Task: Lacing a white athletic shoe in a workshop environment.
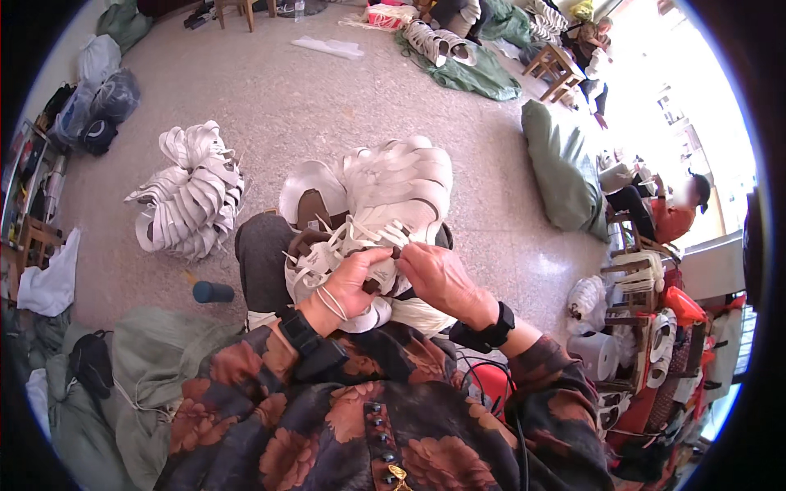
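Observation:
On my lap lies a white shoe upper [304, 274] with a brown lining and loose white laces [391, 236]. My left hand [350, 286] is closed on it, thumb along its edge, a white loop round the wrist. Close beside, my right hand [442, 278] has its fingers pinched together against the upper near the laces; what lies between the fingertips is hidden. Just beyond both hands, a thick stack of white shoe uppers [401, 176] rests nested together, with one upper showing a brown inside [311, 209] at its left.
Left on the floor stands another pile of white uppers [192, 192], with a dark blue cylinder [213, 292] nearer me. A full green sack [561, 168] lies at right. Shelves with shoes [661, 340] stand far right; other people sit beyond. Green cloth sacks [160, 360] lie near left.

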Demonstrator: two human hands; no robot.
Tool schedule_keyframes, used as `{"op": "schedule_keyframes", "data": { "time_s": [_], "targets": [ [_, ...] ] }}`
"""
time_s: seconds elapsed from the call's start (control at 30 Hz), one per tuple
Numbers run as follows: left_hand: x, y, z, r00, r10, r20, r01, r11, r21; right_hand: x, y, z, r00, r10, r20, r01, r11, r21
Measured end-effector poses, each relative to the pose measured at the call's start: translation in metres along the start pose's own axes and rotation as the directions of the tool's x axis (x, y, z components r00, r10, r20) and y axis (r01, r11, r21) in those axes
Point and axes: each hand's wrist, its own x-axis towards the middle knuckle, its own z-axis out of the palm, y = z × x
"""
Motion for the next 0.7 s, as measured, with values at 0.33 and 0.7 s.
{"op": "schedule_keyframes", "data": {
  "time_s": [0.33,0.7],
  "targets": [
    [0.003,-0.009,-0.011,0.991,0.064,0.116,-0.043,0.983,-0.177,-0.192,0.165,-0.015,0.687,0.609,0.397,-0.475,0.789,-0.389],
    [-0.021,-0.009,-0.006,0.987,0.143,0.075,-0.152,0.978,0.142,-0.054,0.046,0.003,0.975,0.205,-0.089,-0.172,0.942,0.287]
  ]
}}
